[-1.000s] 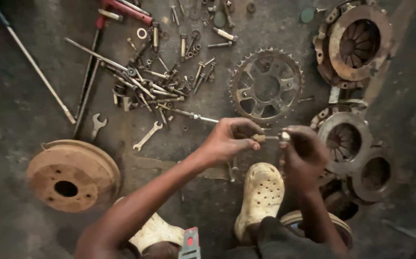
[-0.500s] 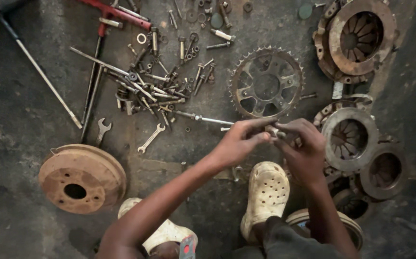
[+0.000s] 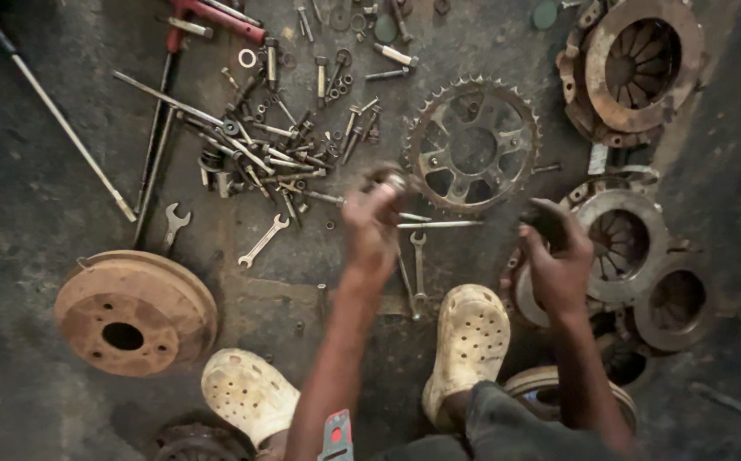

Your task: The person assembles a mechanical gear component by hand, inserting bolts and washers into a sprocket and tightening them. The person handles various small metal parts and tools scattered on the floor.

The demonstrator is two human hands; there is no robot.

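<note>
My left hand point(image 3: 370, 229) is raised over the floor just left of a toothed sprocket point(image 3: 473, 149), its fingers closed on a small round metal part point(image 3: 389, 178). My right hand point(image 3: 556, 260) is apart from it, to the right, over the edge of a rusty clutch plate point(image 3: 625, 243). Its fingers are curled around a small dark piece point(image 3: 544, 219) that I cannot make out well. A thin steel rod point(image 3: 439, 224) lies on the floor between the two hands.
A heap of bolts and nuts point(image 3: 277, 145) lies at upper left, with two spanners point(image 3: 261, 242) below it. A rusty brake drum point(image 3: 136, 312) sits at lower left. More clutch plates point(image 3: 644, 64) are at right. My pale clogs point(image 3: 470, 341) stand below the hands.
The hands, joined on one small part before, have pulled apart. The left went left and up with a metal piece; the right moved right.
</note>
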